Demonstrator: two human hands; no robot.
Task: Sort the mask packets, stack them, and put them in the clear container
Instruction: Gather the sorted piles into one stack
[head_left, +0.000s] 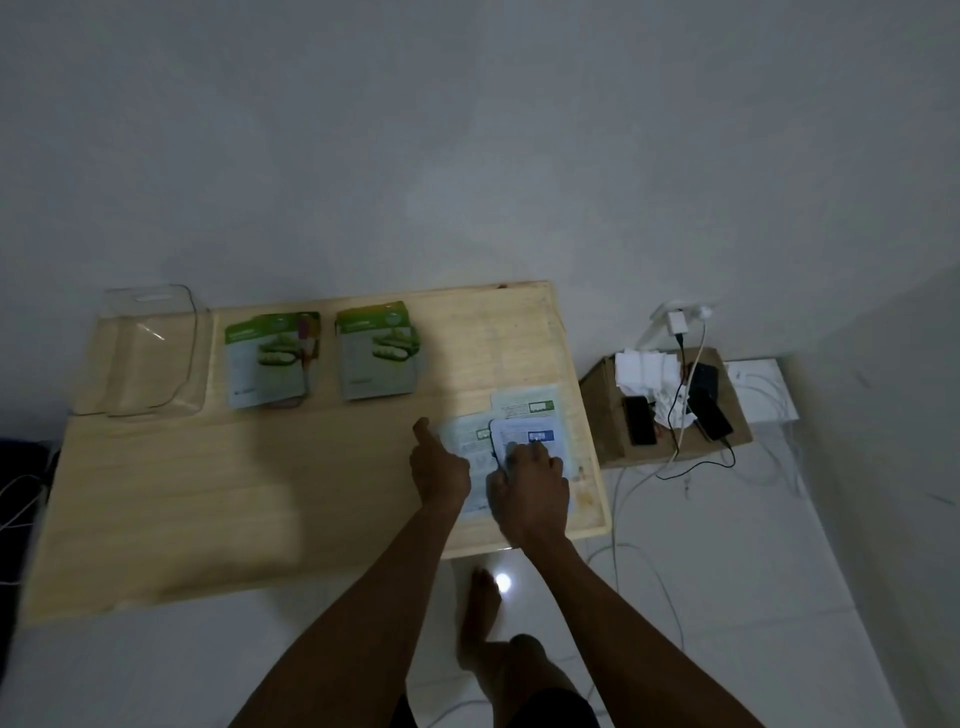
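Dim light fell over a pale wooden table (208, 493) set against a bare wall, its surface mostly open. At about four o'clock on that table lay the loose mask packets, face down: a blue-labelled packet (522, 434) on top, a green-labelled packet (465, 441) partly under it toward nine o'clock, and a third packet (524, 402) poking out at twelve o'clock. Each lay with its long axis running roughly from six to twelve o'clock, toward the wall.

That overlap was what the next move seemed to turn on: the top packet sat directly beneath the right hand (530, 488), so it was nearer. Its fingers were spread and curled down onto the packet's near half; whether they pinched an edge or only pressed flat could not be told in the gloom. Just beside it at nine o'clock, the left hand (439, 467) rested on the green-labelled packet, forefinger extended toward eleven o'clock, holding nothing that I could see.

Well apart, at eleven o'clock, two sorted piles stood side by side: a left pile (270, 358) and a right pile (376, 353), both green-fronted. Farther toward ten o'clock the clear container (145, 353) apparently held nothing yet.
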